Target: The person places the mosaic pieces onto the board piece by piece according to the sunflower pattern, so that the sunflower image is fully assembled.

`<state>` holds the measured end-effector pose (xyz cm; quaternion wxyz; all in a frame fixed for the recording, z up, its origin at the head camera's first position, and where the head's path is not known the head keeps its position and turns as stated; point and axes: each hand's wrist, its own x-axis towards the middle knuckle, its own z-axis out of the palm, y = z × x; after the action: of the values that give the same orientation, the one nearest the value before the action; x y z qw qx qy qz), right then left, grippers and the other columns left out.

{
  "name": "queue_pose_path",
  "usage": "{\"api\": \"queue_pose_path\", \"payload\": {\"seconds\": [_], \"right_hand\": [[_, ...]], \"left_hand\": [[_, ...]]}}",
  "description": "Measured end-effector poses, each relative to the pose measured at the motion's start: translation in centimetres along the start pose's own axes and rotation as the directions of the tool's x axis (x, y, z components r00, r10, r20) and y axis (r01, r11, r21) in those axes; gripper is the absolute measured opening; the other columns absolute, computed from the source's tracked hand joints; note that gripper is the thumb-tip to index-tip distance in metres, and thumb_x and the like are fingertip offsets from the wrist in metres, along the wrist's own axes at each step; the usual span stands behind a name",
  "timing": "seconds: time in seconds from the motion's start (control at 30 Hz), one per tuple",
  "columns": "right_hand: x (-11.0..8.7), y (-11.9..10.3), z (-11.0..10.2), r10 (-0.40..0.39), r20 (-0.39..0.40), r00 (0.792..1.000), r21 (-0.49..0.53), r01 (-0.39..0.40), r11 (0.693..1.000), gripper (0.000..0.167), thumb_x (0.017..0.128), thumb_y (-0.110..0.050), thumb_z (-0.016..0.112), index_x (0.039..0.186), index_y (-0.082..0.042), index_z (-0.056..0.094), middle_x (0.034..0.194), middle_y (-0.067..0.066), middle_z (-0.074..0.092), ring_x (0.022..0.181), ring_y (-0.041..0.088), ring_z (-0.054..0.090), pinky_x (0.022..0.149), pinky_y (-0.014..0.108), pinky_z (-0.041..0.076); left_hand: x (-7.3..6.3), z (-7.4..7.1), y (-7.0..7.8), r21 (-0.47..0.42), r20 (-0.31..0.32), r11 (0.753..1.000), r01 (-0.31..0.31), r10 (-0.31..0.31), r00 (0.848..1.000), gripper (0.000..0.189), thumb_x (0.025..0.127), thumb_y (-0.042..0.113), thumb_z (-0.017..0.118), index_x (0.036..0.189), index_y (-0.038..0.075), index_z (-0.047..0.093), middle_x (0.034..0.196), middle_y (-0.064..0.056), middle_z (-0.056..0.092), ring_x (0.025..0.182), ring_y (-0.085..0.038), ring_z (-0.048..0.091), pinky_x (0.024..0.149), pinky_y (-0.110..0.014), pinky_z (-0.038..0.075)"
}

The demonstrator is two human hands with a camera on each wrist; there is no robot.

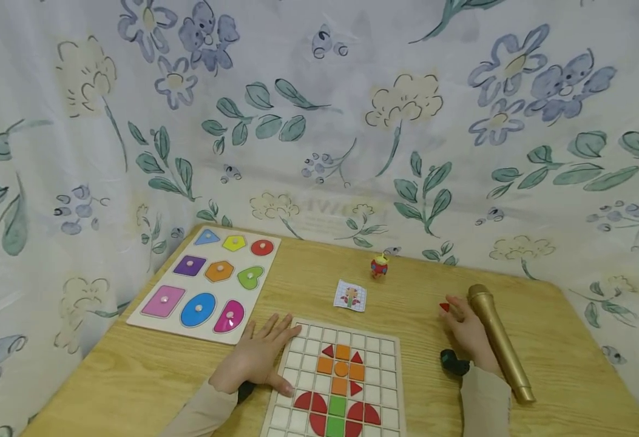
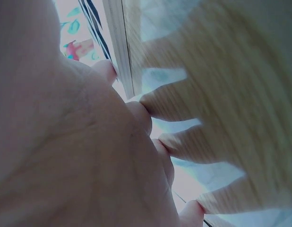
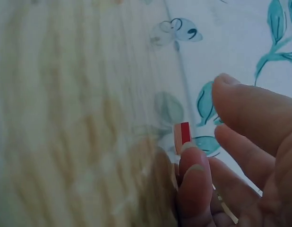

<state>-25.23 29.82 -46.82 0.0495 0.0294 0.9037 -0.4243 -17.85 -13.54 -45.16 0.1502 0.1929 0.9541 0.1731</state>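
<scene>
My left hand lies flat with spread fingers at the left edge of a wooden grid board, its thumb over the board. In the left wrist view the palm and fingertips are close to the wood. Orange, red and green pieces form a flower pattern on the board, including an orange circle and a green square. To the board's right, my right hand holds a small red triangle piece at its fingertips. The right wrist view shows this piece edge-on.
A gold microphone lies just right of my right hand. Beyond the board are a small printed pattern card and a toy figure. A knobbed shape puzzle lies at the left. Floral cloth rises behind the table.
</scene>
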Motion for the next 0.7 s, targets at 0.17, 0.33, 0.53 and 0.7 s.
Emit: {"api": "queue_pose_path", "payload": {"seconds": [0.17, 0.33, 0.53, 0.7], "right_hand": [[0.0, 0.2, 0.5, -0.103, 0.007, 0.995, -0.076, 0.104, 0.992, 0.057, 0.101, -0.020, 0.051, 0.147, 0.006, 0.031, 0.150, 0.032, 0.031, 0.131, 0.049, 0.040, 0.105, 0.056, 0.038], [0.1, -0.1, 0.8, -0.096, -0.035, 0.995, -0.130, 0.091, 0.987, 0.051, 0.099, -0.019, 0.054, 0.142, 0.005, 0.042, 0.142, 0.030, 0.046, 0.117, 0.042, 0.054, 0.095, 0.045, 0.045], [0.0, 0.0, 1.0, 0.007, -0.160, 0.987, -0.080, -0.020, 0.997, 0.043, 0.095, -0.014, 0.059, 0.136, -0.001, 0.053, 0.127, 0.028, 0.060, 0.104, 0.033, 0.062, 0.080, 0.030, 0.047], [0.2, 0.2, 1.3, 0.026, -0.223, 0.974, -0.035, -0.035, 0.999, 0.042, 0.093, -0.016, 0.063, 0.133, -0.004, 0.056, 0.121, 0.025, 0.065, 0.103, 0.029, 0.065, 0.082, 0.027, 0.046]], "left_hand": [[-0.2, 0.1, -0.1, -0.010, -0.001, 1.000, 0.010, -0.010, 1.000, 0.112, 0.058, 0.059, 0.083, 0.151, 0.021, 0.033, 0.163, -0.008, 0.021, 0.150, -0.036, 0.015, 0.114, -0.071, 0.006], [-0.4, 0.2, 0.0, -0.014, 0.005, 1.000, 0.016, -0.016, 1.000, 0.113, 0.057, 0.060, 0.082, 0.151, 0.020, 0.033, 0.163, -0.009, 0.020, 0.150, -0.037, 0.014, 0.114, -0.070, 0.006], [-0.2, 0.1, 0.0, -0.012, 0.005, 1.000, 0.012, -0.012, 1.000, 0.113, 0.057, 0.060, 0.083, 0.151, 0.021, 0.033, 0.163, -0.009, 0.020, 0.150, -0.037, 0.015, 0.114, -0.071, 0.006], [0.1, 0.0, 0.1, -0.015, 0.000, 1.000, 0.000, 0.000, 1.000, 0.113, 0.058, 0.059, 0.083, 0.151, 0.020, 0.033, 0.162, -0.010, 0.020, 0.150, -0.038, 0.014, 0.114, -0.071, 0.005]]}}
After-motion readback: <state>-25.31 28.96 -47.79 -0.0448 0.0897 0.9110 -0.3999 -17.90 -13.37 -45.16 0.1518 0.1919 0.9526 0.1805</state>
